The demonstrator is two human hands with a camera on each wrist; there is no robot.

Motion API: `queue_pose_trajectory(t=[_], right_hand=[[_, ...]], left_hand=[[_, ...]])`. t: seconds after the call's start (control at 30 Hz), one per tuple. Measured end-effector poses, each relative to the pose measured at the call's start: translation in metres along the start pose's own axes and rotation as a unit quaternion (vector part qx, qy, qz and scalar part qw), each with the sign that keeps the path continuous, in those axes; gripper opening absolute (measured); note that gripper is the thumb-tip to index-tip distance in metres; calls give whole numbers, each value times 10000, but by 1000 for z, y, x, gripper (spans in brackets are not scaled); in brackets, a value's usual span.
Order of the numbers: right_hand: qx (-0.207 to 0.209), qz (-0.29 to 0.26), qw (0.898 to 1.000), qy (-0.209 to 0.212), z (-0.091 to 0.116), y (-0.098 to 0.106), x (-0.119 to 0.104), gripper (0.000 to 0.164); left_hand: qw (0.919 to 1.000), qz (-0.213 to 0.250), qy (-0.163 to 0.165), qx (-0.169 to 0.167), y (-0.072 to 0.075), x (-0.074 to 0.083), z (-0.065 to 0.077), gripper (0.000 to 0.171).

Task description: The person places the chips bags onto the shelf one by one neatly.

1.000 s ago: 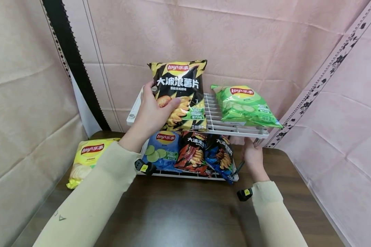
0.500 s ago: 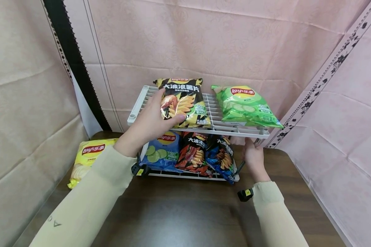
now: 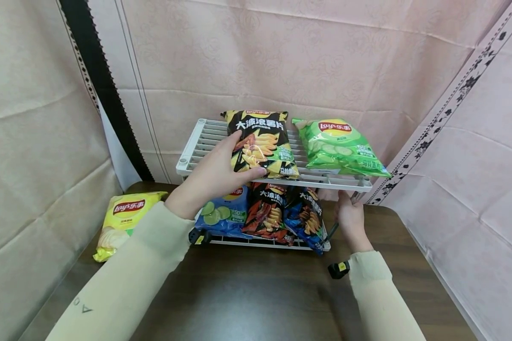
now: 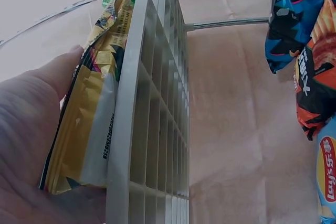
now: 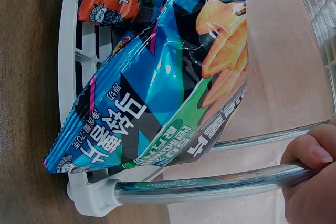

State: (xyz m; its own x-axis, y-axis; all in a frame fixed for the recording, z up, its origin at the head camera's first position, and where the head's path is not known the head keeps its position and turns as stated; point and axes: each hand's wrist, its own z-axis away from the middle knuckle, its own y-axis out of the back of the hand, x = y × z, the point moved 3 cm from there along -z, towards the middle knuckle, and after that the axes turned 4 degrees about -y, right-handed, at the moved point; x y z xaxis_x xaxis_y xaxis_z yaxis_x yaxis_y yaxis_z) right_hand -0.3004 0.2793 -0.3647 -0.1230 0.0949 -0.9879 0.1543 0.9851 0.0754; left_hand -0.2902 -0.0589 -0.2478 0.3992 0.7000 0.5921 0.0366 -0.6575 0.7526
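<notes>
My left hand (image 3: 219,173) holds a black-and-yellow bag of chips (image 3: 262,144) by its left side, thumb along the lower front. This bag leans back on the upper shelf of a white two-tier rack (image 3: 192,147). In the left wrist view, the bag's bottom edge (image 4: 92,129) lies right against the shelf's grid, with the palm beside it. My right hand (image 3: 351,218) grips the rack's metal post on the right; the right wrist view shows fingers curled round that shiny post (image 5: 210,188). A green bag of chips (image 3: 339,147) lies on the right of the same shelf.
On the lower shelf stand a blue bag with lime slices (image 3: 224,213), a red-and-black bag (image 3: 266,213) and a blue-and-black bag (image 3: 305,215). A yellow bag (image 3: 121,222) lies on the brown table (image 3: 256,293) at left. Pink cloth walls (image 3: 324,57) enclose the table.
My left hand has lowered the black-and-yellow bag onto the upper shelf, then shifted it right, closer to the green bag. The right hand has stayed on the post.
</notes>
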Motion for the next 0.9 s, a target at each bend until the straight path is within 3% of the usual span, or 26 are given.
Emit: queue_pose_trajectory(t=[0.2,0.43,0.9], right_hand=[[-51,-144,9999,-13,0,1,1,46],[-163,-303,9994,-12,-1,1,3,41],[-54,-134,9999,2,0,2,4,40]], left_hand=[[10000,7,-23,-24,-4,2,-7,111],[9995,21,-112,-294,-12,9,-16,108],[9987,-23,-234,-447,-20,14,-22,106]])
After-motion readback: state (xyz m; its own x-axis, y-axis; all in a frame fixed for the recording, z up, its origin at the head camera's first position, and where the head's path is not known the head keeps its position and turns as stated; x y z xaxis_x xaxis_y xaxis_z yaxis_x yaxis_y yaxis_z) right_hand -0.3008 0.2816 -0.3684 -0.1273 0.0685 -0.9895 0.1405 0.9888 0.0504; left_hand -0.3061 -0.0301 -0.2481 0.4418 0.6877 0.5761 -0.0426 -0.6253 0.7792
